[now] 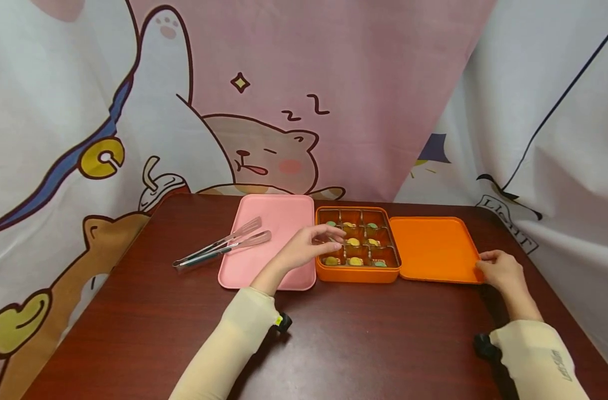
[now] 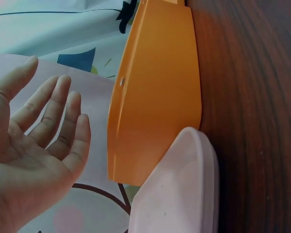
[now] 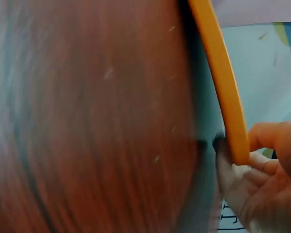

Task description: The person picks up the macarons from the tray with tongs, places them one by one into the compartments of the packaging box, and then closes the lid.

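My left hand (image 1: 311,244) hovers over the left part of the orange box (image 1: 357,275), fingers loosely spread and holding nothing. In the left wrist view, the same hand (image 2: 43,131) shows its bare palm. Inside the box, dividers part several small green and yellow round pieces (image 1: 353,242), a few hidden by the hand. At the far right, my right hand (image 1: 503,271) pinches the near right corner of the flat orange lid (image 1: 433,247). The lid's edge (image 3: 228,97) passes between the thumb and fingers in the right wrist view.
A pink tray (image 1: 264,278) lies left of the box, partly under the left forearm. Metal tongs (image 1: 224,244) with dark handles rest across its left edge onto the brown table (image 1: 358,344). A printed curtain (image 1: 373,100) hangs behind the table.
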Available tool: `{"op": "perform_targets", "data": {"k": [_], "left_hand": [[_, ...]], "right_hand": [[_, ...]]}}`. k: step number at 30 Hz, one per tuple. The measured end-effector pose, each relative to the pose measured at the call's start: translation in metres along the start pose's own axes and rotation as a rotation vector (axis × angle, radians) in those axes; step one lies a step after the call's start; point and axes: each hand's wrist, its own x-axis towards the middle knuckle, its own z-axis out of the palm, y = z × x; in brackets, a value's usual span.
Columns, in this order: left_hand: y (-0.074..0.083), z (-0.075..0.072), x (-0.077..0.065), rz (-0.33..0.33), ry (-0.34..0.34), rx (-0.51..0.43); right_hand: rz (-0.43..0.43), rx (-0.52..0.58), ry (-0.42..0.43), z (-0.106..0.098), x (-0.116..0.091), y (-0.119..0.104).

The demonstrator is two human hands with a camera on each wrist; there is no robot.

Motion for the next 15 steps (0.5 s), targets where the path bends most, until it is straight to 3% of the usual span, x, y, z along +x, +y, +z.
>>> {"op": "perform_targets", "data": {"k": [9,13,15], "left_hand": [[0.004,0.003,0.001,-0.001,0.001,0.019],[0.005,0.004,0.000,0.003,-0.002,0.000],[0.005,0.005,0.000,0.004,-0.002,-0.017]], "right_hand": [[0.058,0.233,0.284,-0.005,-0.011,-0.033],[-0.016,0.297,0.487,-0.009,-0.021,-0.064],[-0.104,0.296,0.593,-0.010,-0.027,-0.082]]}}
